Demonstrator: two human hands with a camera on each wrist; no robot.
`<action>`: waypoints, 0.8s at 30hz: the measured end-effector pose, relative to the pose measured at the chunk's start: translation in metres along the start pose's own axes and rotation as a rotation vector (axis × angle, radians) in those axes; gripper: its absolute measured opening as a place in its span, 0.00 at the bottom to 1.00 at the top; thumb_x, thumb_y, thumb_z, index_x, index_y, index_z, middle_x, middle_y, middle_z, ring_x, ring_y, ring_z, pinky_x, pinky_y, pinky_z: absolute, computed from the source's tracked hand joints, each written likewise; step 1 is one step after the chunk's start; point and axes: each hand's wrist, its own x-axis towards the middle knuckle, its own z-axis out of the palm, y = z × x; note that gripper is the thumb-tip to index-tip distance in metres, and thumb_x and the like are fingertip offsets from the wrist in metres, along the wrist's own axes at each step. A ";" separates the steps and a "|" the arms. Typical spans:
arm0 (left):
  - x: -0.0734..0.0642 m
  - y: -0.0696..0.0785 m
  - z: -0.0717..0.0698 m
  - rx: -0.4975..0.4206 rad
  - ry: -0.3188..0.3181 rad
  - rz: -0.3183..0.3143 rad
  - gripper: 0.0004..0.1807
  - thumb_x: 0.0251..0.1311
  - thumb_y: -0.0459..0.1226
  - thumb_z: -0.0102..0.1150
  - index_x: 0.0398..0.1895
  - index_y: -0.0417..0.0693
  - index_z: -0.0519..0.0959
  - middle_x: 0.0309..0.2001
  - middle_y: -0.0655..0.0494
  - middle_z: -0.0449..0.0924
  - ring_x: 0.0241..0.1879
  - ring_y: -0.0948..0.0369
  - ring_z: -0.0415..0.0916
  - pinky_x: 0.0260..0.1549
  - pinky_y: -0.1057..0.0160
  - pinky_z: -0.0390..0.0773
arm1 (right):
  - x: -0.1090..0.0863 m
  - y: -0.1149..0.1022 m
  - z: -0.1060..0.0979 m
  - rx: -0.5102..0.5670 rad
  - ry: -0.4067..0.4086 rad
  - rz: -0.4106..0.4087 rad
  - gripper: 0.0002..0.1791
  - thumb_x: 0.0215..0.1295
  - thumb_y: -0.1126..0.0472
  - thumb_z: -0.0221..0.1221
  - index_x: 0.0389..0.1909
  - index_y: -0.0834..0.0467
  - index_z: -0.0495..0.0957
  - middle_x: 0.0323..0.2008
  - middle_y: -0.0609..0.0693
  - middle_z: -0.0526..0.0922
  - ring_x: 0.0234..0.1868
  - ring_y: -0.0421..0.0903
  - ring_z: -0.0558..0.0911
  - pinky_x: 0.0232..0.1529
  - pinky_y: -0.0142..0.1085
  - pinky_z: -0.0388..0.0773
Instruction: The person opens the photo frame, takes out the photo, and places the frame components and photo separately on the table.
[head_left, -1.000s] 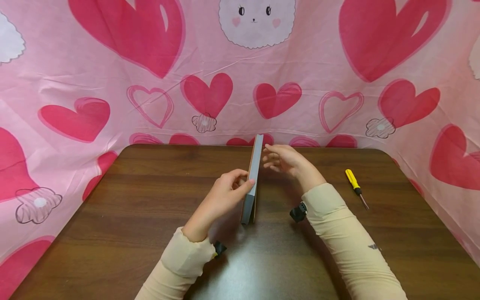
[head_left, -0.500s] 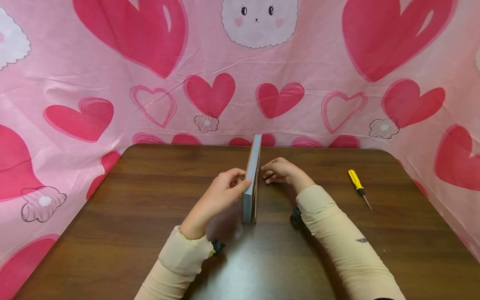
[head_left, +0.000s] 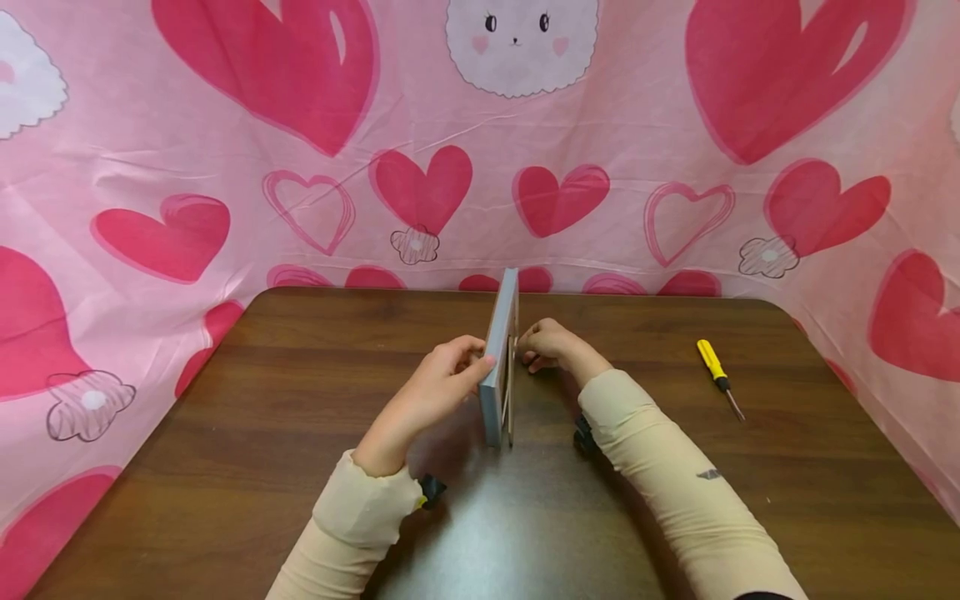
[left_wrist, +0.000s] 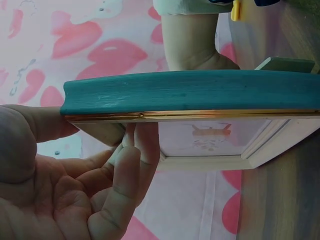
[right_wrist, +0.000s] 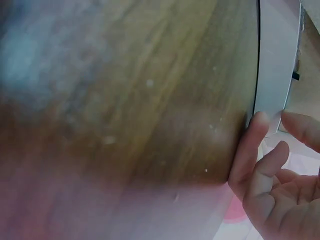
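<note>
A picture frame (head_left: 497, 350) with a blue-grey edge stands upright on the table, its narrow side toward me. My left hand (head_left: 435, 383) grips its near upper corner, thumb on the edge and fingers against the front. In the left wrist view the edge looks teal with a gold line, and a pale picture (left_wrist: 200, 137) shows within the moulding. From the frame's back a thin stand leg (head_left: 512, 400) angles out to the right. My right hand (head_left: 553, 346) pinches the end of this leg, which appears as a pale strip (right_wrist: 274, 60) between fingers and thumb in the right wrist view.
A yellow-handled screwdriver (head_left: 711, 362) lies on the brown wooden table (head_left: 300, 417) to the right. Pink cloth (head_left: 600, 108) printed with hearts hangs behind the table and along both sides.
My right hand has come down and left, from apart from the frame to the stand leg. The leg now stands farther out from the back, and the frame has shifted slightly left.
</note>
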 end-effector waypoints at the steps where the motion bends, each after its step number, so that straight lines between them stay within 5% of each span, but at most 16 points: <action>1: -0.001 0.001 0.000 0.000 -0.001 -0.002 0.16 0.73 0.38 0.50 0.55 0.34 0.74 0.34 0.48 0.78 0.26 0.62 0.75 0.31 0.65 0.78 | 0.000 0.000 0.001 -0.003 0.005 0.004 0.10 0.67 0.69 0.52 0.44 0.72 0.75 0.22 0.51 0.73 0.22 0.40 0.74 0.25 0.29 0.79; 6: -0.003 0.002 -0.002 -0.005 -0.006 -0.012 0.16 0.73 0.38 0.50 0.55 0.34 0.73 0.33 0.48 0.77 0.25 0.62 0.73 0.31 0.65 0.78 | 0.001 0.001 0.002 -0.007 0.022 0.015 0.11 0.68 0.68 0.53 0.47 0.72 0.74 0.24 0.51 0.72 0.23 0.40 0.74 0.24 0.29 0.79; 14: -0.003 -0.003 -0.006 -0.033 -0.027 -0.013 0.16 0.74 0.37 0.50 0.54 0.33 0.73 0.36 0.45 0.78 0.26 0.62 0.76 0.37 0.50 0.83 | 0.001 0.000 0.003 -0.023 0.025 0.023 0.14 0.67 0.68 0.53 0.49 0.72 0.74 0.26 0.52 0.72 0.23 0.41 0.74 0.26 0.30 0.80; 24: -0.005 -0.006 -0.018 -0.030 -0.072 -0.019 0.16 0.75 0.35 0.47 0.56 0.31 0.72 0.43 0.39 0.80 0.30 0.59 0.80 0.38 0.52 0.83 | 0.000 -0.003 0.004 -0.025 0.029 0.031 0.15 0.67 0.67 0.56 0.50 0.73 0.74 0.28 0.52 0.73 0.24 0.42 0.75 0.27 0.32 0.81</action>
